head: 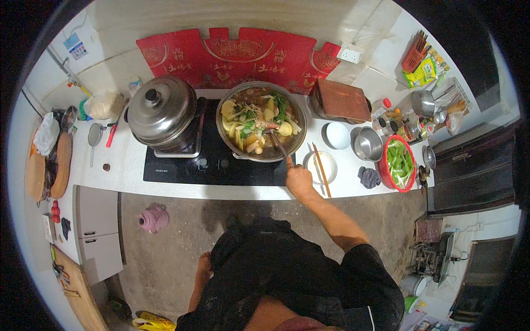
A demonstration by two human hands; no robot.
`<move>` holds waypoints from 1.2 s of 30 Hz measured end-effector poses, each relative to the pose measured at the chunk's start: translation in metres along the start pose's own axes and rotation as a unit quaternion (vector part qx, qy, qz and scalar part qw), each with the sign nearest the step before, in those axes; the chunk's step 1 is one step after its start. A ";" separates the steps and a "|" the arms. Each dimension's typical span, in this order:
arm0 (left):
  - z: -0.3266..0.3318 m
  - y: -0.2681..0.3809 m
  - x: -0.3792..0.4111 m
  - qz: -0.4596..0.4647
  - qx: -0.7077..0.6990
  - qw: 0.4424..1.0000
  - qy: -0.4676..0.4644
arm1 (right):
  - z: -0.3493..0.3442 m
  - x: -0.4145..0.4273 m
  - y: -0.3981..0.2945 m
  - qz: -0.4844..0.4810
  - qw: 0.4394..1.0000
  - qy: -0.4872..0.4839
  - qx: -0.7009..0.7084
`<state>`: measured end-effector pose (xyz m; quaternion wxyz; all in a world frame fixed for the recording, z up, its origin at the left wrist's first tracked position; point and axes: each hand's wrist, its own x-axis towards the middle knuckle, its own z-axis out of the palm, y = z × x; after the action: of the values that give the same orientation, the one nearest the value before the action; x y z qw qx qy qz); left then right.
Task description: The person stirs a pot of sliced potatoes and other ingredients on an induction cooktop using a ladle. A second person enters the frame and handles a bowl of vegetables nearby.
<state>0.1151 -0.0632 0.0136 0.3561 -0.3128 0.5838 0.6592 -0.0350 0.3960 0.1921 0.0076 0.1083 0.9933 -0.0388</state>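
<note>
My right hand (299,178) grips the handle of a metal utensil (279,142), its head sunk in the food so its kind is hidden. A wide metal pan (220,138) holds yellow chunks, leafy greens and broth (269,111) on the black gas cooktop (182,171). Just right of that hand, wooden chopsticks (322,169) lie across a white bowl (328,159). My left hand (203,264) hangs low beside my black clothing, partly hidden, its fingers unclear.
A lidded steel pot (163,111) stands on the left burner. Rightward along the counter (248,192) are a pale bowl (338,135), a steel bowl (368,143), a red basket of greens (397,163) and a dark cloth (369,177). A pink jug (153,219) stands on the floor.
</note>
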 end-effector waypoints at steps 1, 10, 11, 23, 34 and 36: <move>0.000 -0.001 0.002 0.000 -0.003 1.000 0.000 | 0.005 0.001 -0.001 0.007 1.000 0.004 0.009; 0.002 -0.002 0.007 0.001 -0.010 1.000 -0.005 | 0.017 0.014 -0.015 0.056 0.998 0.005 0.038; 0.002 -0.002 0.007 0.001 -0.009 1.000 -0.005 | 0.019 0.016 -0.014 0.054 0.998 0.013 0.036; -0.001 -0.009 0.001 -0.007 -0.029 1.000 0.005 | -0.041 -0.013 0.016 0.017 0.998 0.002 0.056; -0.003 -0.026 0.003 0.169 0.056 0.982 -0.067 | -0.094 0.064 0.046 0.049 0.984 0.119 0.125; -0.021 -0.042 0.020 0.066 -0.031 0.995 -0.074 | -0.080 0.095 0.051 0.069 0.985 0.109 0.116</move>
<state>0.1394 -0.0793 -0.0287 0.3442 -0.2350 0.5547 0.7201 -0.1172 0.4723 0.2654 -0.1103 0.1802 0.9673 -0.1407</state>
